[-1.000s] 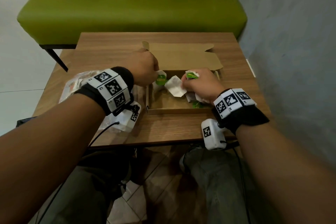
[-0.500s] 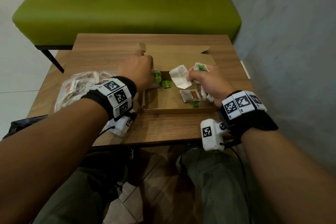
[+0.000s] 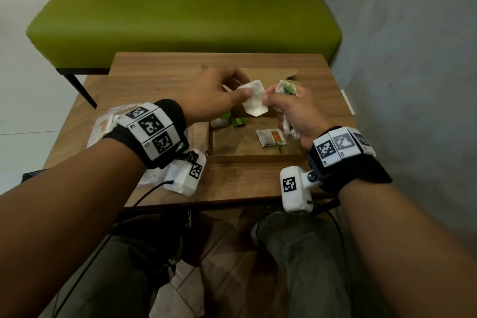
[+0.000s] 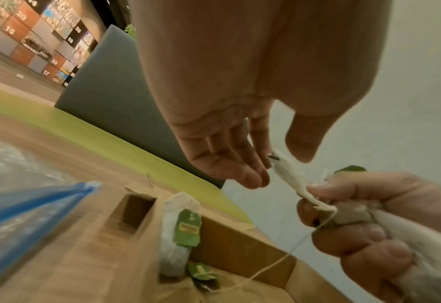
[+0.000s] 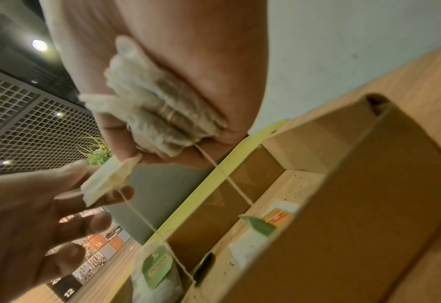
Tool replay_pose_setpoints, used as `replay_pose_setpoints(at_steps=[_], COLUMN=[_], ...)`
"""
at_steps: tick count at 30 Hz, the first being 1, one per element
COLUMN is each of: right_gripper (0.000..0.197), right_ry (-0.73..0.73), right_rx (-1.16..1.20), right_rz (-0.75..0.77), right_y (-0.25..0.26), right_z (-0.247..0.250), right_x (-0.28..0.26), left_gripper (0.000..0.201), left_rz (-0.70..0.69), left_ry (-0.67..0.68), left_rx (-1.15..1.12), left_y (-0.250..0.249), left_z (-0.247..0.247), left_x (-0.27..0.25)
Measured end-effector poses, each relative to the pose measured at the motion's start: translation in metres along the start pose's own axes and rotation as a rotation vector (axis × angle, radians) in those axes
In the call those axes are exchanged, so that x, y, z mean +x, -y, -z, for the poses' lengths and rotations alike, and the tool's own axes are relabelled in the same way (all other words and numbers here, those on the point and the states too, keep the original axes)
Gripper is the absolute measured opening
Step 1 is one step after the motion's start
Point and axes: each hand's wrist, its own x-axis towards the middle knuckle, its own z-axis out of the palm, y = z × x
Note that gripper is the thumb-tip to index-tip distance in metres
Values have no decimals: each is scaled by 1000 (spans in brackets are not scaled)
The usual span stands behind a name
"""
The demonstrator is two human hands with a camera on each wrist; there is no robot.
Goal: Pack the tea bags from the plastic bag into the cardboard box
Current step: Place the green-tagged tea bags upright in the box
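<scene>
An open cardboard box [image 3: 253,158] lies on the wooden table [image 3: 154,80]. Inside it are a tea bag with a green tag [image 3: 220,121] at the left wall and a flat one with an orange tag [image 3: 268,137]. Above the box my right hand [image 3: 273,100] grips a bundle of tea bags [image 5: 162,114], with strings hanging down into the box. My left hand [image 3: 245,90] pinches a white tea bag [image 3: 254,98] that sticks out of this bundle, between thumb and fingers [image 4: 258,176]. The plastic bag [image 3: 103,124] lies left of the box, partly hidden by my left wrist.
A green bench [image 3: 180,8] stands behind the table and a grey wall [image 3: 400,59] runs close along the right side. My knees are under the table's near edge. The box lid [image 3: 271,75] lies folded back behind the hands.
My left hand left the green-tagged tea bag at the box's left wall, then moved right and up to pinch the white tea bag. My right hand rose a little with its bundle.
</scene>
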Motion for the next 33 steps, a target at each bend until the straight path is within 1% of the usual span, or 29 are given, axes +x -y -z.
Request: replay_pose_setpoints(at_steps=[3, 6, 9, 11, 13, 14, 16, 17, 18, 19, 21, 23, 25, 28, 30, 33], right_gripper=[23, 17, 10, 6, 15, 17, 21, 22, 22, 22, 21, 16, 14, 22, 22, 13], right_ry=[5, 16, 100, 131, 93, 68, 28, 18, 14, 15, 21, 28, 31, 43, 82, 118], right_rx=[22, 79, 102, 61, 39, 49, 85, 91, 91, 93, 114, 134, 134, 123, 130, 100], right_rz=[5, 19, 1, -14, -49, -72, -101, -110, -117, -127, -161, -191, -196, -180, -157, -85], right_y=[2, 7, 10, 7, 6, 7, 10, 11, 12, 13, 15, 18, 19, 17, 16, 17], right_z=[-3, -2, 1, -1, -4, -6, -8, -9, -9, -9, -9, -10, -11, -10, -10, -12], right_x=[-1, -8, -16, -18, -17, -16, -14, -13, -11, -10, -8, -9, -9, -8, -9, -14], left_gripper=[15, 11, 15, 15, 22, 30, 49, 54, 55, 53, 46, 36, 24, 12, 10, 17], left_rz=[4, 44, 80, 91, 87, 64, -51, -127, -200, -259, -313, -349, -377, -391, -377, -298], left_ry=[-9, -59, -74, -64, -92, -120, -155, -158, -159, -161, -175, -201, -217, -223, -247, -277], left_rx=[-65, -166, -298, -283, -190, -104, 122, 228, 325, 418, 568, 607, 557, 504, 463, 373], left_y=[-6, -9, -10, -10, -10, -9, -6, -5, -3, -3, 0, 2, 4, 5, 4, 3], left_z=[-4, -5, -2, -2, -2, -3, -4, -5, -7, -8, -12, -15, -17, -19, -17, -13], left_x=[1, 3, 3, 2, 1, 0, -3, -5, -8, -10, -11, -9, -7, -4, -2, 0])
